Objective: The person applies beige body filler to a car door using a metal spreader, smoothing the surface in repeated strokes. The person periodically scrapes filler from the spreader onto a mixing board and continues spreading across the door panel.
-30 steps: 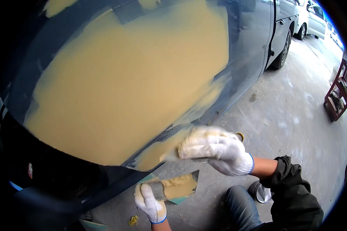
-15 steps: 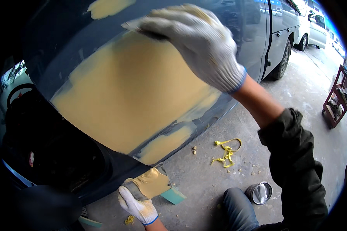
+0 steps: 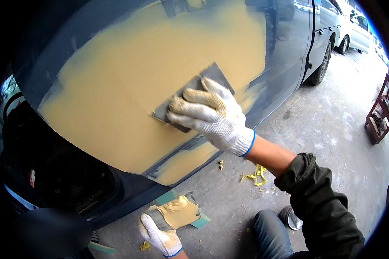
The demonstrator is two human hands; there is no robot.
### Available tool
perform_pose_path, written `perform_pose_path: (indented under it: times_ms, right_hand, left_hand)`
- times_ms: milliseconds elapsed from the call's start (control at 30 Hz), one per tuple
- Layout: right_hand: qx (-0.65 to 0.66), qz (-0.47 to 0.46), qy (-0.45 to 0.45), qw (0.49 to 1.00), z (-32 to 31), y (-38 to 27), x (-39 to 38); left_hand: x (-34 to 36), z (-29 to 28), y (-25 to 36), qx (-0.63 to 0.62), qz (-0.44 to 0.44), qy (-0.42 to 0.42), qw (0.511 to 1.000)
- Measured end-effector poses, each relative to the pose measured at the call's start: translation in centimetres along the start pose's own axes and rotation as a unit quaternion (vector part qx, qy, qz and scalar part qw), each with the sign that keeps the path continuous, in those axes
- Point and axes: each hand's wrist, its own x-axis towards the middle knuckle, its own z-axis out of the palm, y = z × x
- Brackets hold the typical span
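My right hand (image 3: 216,116), in a white knit glove stained with tan filler, presses a dark grey flat putty spreader (image 3: 219,77) against the car's door panel. The spreader lies across a broad patch of tan body filler (image 3: 121,82) on the dark blue-grey door (image 3: 285,80). Low in the view, my left hand (image 3: 160,237), gloved alike, grips a grey putty board (image 3: 159,221) by its edge. A thick mound of tan filler (image 3: 179,210) sits on that board. Green strips (image 3: 200,221) stick out from behind it.
The open door edge borders a dark car interior (image 3: 65,172) at left. Yellow tape scraps (image 3: 258,175) and crumbs lie on the concrete floor (image 3: 307,125). A round can (image 3: 294,221) stands beside my knee (image 3: 270,233). Farther right are a dark red cart (image 3: 379,116) and a white vehicle (image 3: 358,34).
My right hand has come down from the top of the filler patch to its lower right, with the spreader now in plain sight. The left hand and board have shifted slightly down and right.
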Motion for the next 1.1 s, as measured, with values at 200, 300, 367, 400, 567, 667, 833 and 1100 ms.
perform_pose_path:
  times_ms: [200,300,367,400,567,667,833,1100]
  right_hand:
    - [0.009,0.016,-0.052,0.998,-0.1,-0.7,-4.8]
    - [-0.01,0.027,-0.109,0.994,-1.3,-1.1,-5.9]
    - [0.015,0.061,-0.104,0.993,-3.0,-1.8,-5.8]
    - [0.066,0.088,-0.1,0.989,-5.4,-2.2,-5.2]
    - [0.593,0.287,-0.151,0.737,-11.3,-5.4,-3.9]
    - [0.617,0.308,-0.249,0.68,-12.4,-5.5,-4.2]
    - [0.273,0.257,-0.172,0.911,-11.9,-4.1,-7.0]
    - [0.153,0.088,-0.185,0.967,-11.6,-9.1,-5.2]
  left_hand:
    - [0.1,0.2,-0.7,-0.003,0.016,-0.007,1.0]
    - [-0.4,0.8,-0.3,-0.005,0.015,-0.014,1.0]
    - [-0.6,1.2,-0.1,-0.007,0.016,-0.012,1.0]
    - [-0.8,1.7,-0.2,0.003,0.018,-0.052,0.998]
    - [-1.4,3.4,0.1,0.069,0.057,-0.168,0.982]
    - [-0.9,4.3,0.8,0.038,0.091,-0.203,0.974]
    - [-1.0,6.5,2.2,0.022,0.081,-0.109,0.991]
    - [-3.2,8.6,0.7,0.062,0.104,-0.095,0.988]
